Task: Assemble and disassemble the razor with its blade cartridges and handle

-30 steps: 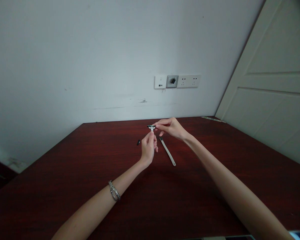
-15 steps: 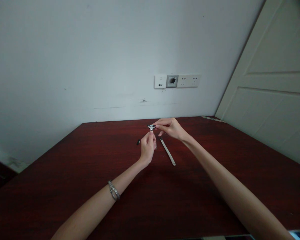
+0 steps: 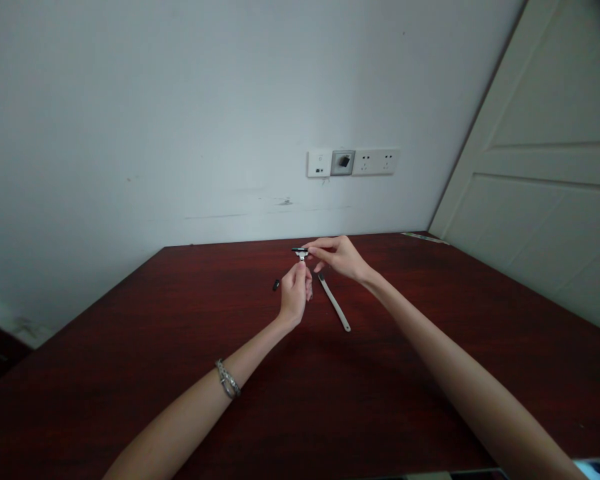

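My left hand (image 3: 293, 293) is closed around the lower part of a small T-shaped razor (image 3: 301, 255), its pale metallic neck rising above my thumb. A dark bar, the razor's head (image 3: 299, 250), lies crosswise on top. My right hand (image 3: 343, 257) reaches in from the right, thumb and forefinger pinching the right end of that bar. Left of my hands a small black piece (image 3: 276, 285) rests on the table. Under my right hand lies a slim off-white handle (image 3: 335, 303) with a black tip and a hole at its near end. My left palm hides the razor's lower end.
The dark red wooden table (image 3: 230, 280) meets a pale wall (image 3: 180, 133) at the back. A row of sockets (image 3: 375, 161) sits on the wall, one with a dark knob or plug. A white panelled door (image 3: 535, 200) stands along the right side.
My right hand has shifted very slightly left, still pinching the razor's head. The dark bar shows a little more level. The pieces on the table stay put.
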The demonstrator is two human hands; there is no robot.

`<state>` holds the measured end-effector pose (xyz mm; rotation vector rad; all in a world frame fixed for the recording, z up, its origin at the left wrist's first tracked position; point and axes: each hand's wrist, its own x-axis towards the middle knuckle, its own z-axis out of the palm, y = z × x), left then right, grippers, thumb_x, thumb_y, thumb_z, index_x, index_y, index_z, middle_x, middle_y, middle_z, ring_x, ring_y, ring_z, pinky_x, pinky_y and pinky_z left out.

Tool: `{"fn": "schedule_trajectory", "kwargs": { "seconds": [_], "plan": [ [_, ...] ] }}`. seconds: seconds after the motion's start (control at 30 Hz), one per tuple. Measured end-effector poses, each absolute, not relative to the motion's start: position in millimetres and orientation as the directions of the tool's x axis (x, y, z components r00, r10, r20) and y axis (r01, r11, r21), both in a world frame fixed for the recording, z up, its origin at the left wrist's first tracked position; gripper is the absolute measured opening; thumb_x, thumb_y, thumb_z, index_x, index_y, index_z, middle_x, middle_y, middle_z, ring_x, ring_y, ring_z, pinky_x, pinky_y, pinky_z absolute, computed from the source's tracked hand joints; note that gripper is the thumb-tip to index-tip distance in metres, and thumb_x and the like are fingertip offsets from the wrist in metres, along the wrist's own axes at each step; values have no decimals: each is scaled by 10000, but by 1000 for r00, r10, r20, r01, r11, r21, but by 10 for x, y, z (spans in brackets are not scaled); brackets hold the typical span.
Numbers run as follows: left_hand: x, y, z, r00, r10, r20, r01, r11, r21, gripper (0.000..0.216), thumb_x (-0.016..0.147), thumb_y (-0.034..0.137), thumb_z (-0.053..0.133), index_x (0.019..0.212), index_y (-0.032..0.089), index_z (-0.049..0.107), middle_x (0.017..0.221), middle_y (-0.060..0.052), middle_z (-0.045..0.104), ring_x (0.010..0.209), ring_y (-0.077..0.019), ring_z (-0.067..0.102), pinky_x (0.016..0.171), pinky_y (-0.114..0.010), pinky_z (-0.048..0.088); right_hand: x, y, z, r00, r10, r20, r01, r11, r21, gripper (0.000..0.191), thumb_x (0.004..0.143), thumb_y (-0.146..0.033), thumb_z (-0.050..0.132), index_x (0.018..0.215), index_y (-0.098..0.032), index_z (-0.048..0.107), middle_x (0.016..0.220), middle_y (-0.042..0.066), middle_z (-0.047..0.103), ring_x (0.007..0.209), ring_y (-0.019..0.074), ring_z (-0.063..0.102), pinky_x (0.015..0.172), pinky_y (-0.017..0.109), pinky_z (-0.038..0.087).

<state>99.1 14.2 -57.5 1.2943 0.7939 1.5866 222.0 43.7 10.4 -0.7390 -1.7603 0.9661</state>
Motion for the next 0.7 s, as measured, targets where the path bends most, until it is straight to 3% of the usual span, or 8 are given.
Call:
{"fn": "schedule_trajectory", "kwargs": {
  "seconds": [0.13,0.37,0.53,0.7],
  "plan": [
    [991,131,-564,-14,919,394,-264,-383,885,411,825,556,437,667,177,450,474,71,332,362,-51,301,346,-168,277,2213,478,101,-276,861,428,28,452,-892,339,701,-396,661,892,-122,719,785,67,693,499,102,599,459,234,536],
    [947,163,-470,-24,915,404,-262,-396,880,337,803,509,482,715,185,510,555,42,421,456,-88,444,462,-205,405,2206,537,64,-105,921,374,-46,371,-927,259,671,-345,698,808,-125,696,795,85,690,675,152,626,482,228,545],
    [881,226,-331,-130,824,551,-82,-563,823,288,835,406,481,719,189,629,697,-12,543,677,-131,528,658,-225,421,2209,546,-10,-45,945,325,-83,320,-944,220,700,-346,686,772,-139,664,763,68,677,654,133,621,537,241,565],
    [863,290,-209,-144,733,665,67,-663,746,283,868,351,458,820,207,696,861,-43,565,869,-173,523,823,-264,386,2170,534,-117,-31,958,285,-148,277,-949,198,737,-342,662,790,-153,636,738,52,657,605,117,622,579,252,566]
  ]
}}
